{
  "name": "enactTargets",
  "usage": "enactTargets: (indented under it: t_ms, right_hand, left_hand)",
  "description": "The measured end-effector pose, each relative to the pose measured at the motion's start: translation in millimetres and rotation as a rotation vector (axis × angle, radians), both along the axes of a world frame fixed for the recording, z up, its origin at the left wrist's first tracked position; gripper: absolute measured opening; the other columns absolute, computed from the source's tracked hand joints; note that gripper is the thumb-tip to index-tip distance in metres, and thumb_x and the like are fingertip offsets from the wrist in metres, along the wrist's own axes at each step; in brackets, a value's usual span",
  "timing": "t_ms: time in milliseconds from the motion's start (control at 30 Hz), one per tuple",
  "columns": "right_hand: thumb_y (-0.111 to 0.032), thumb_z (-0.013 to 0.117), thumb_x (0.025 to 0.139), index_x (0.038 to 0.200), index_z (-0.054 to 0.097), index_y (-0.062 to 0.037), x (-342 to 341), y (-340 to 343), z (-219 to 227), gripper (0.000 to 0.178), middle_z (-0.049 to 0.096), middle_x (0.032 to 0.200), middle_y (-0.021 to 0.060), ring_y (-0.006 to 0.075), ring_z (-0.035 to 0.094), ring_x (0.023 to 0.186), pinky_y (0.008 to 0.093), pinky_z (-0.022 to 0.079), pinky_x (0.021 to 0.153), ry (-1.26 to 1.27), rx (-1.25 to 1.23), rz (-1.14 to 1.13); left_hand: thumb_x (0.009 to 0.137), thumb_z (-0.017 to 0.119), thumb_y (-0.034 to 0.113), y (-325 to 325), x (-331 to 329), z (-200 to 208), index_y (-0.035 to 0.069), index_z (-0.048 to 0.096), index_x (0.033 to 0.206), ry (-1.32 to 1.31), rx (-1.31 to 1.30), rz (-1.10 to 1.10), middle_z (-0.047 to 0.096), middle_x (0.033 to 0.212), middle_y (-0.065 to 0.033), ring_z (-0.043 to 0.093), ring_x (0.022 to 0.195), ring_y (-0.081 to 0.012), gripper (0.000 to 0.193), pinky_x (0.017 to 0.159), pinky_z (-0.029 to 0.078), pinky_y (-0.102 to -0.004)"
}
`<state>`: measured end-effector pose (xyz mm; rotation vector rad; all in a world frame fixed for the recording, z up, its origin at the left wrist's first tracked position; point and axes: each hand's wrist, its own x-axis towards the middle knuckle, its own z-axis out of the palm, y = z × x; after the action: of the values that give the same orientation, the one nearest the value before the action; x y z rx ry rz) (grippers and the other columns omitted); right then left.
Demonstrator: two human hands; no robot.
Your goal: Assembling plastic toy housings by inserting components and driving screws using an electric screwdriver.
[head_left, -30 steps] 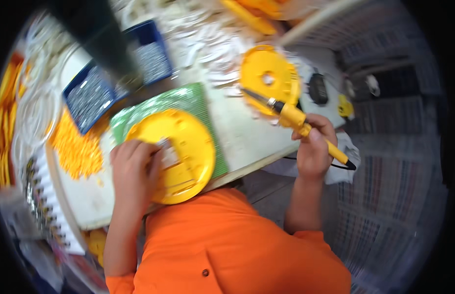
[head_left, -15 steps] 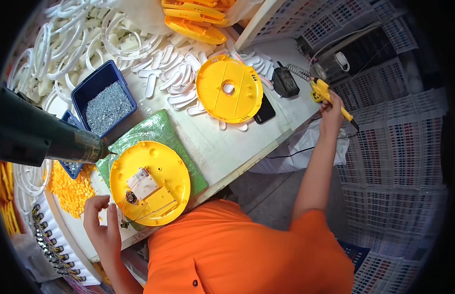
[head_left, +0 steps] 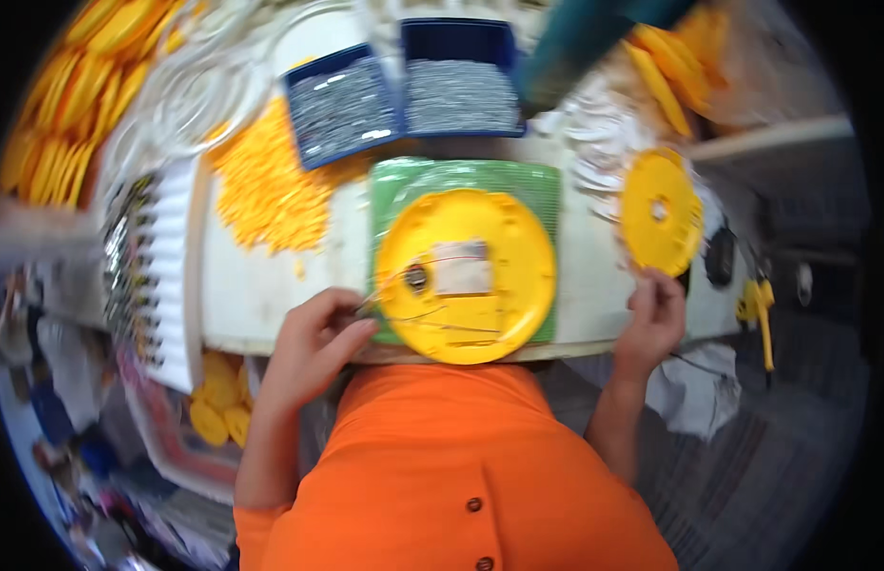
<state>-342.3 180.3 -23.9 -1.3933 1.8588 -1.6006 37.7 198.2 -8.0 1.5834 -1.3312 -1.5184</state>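
In front of me a yellow round casing lies open side up on a green wrapped pad. Inside it are a whitish rectangular block, a small dark round part and thin wires. My left hand is beside the casing's left rim, thumb and curled fingers apart, close to the loose wire ends. At the lower edge of a second yellow disc with a central hole is my right hand. Blur hides whether its bent fingers touch that disc. Farther right rests a yellow-handled soldering iron, apart from my hand.
Two blue bins of small metal pieces stand behind the pad. Small orange-yellow pieces are heaped left of it, near a white rack of wired parts. A dark green tool overhangs from the back.
My right hand has let go of the soldering iron and come left to the second yellow disc. My left hand is nearer the wires at the casing's rim. The view has turned.
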Motion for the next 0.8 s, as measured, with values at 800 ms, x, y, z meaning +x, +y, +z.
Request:
enactTargets:
  t_ms: [800]
  right_hand:
    - [-0.016, 0.085, 0.076, 0.11, 0.074, -0.011, 174.1, -54.2, 49.4, 0.036, 0.072, 0.108, 0.0046, 0.0288, 0.064, 0.107, 0.0462, 0.045, 0.098, 0.592, -0.055, 1.106]
  left_hand:
    - [0.078, 0.078, 0.01, -51.9, 50.9, -15.0, 0.008, 0.068, 0.092, -0.824, -0.776, -0.09, 0.065, 0.095, -0.0089, 0.063, 0.091, -0.0312, 0.017, 0.079, 0.05, -0.0427]
